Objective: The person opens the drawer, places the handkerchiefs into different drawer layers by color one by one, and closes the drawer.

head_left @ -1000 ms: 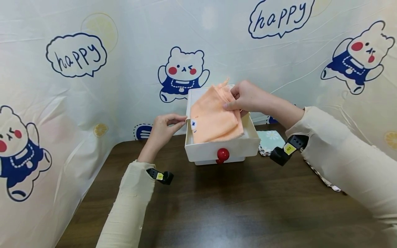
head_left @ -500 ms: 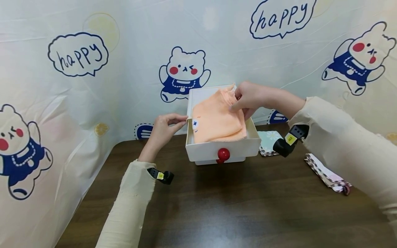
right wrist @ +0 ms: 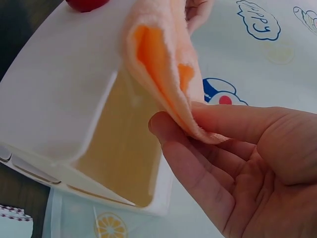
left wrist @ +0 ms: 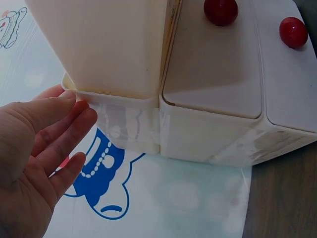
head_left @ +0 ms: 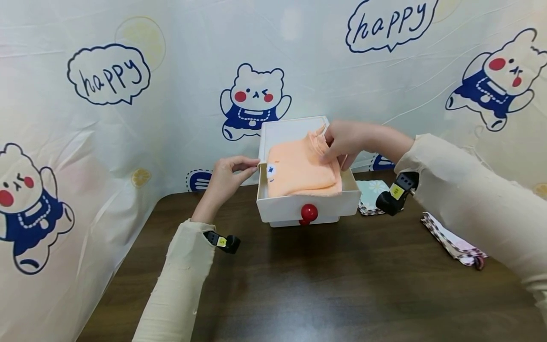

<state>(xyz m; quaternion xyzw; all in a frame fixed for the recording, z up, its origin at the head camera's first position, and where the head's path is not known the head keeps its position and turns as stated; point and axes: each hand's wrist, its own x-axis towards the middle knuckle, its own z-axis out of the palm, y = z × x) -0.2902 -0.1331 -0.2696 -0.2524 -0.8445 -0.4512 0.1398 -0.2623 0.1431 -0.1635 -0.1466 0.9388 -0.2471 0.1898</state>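
Observation:
A folded peach towel (head_left: 299, 168) with a small white and blue patch lies over the pulled-out top drawer (head_left: 295, 208) of a white drawer cabinet (head_left: 279, 133). My right hand (head_left: 348, 141) pinches the towel's back right corner between thumb and fingers. In the right wrist view the towel (right wrist: 166, 54) hangs in folds above the drawer's yellowish inside (right wrist: 126, 144). My left hand (head_left: 226, 178) is at the left side, where drawer and cabinet meet. Seen from the left wrist, the thumb and fingers of my left hand (left wrist: 44, 131) pinch the cabinet's front rim (left wrist: 116, 95).
Red knobs (head_left: 309, 212) stick out from the drawer fronts. Right of the cabinet lies a folded pale green cloth with flowers (head_left: 371, 194). Another folded cloth with a checked edge (head_left: 453, 242) lies nearer the right arm. A printed curtain (head_left: 183, 95) backs the dark wooden table (head_left: 299, 285).
My right hand has moved down and slightly right with the towel, which now sits lower and flatter in the drawer. My left hand has stayed at the rim.

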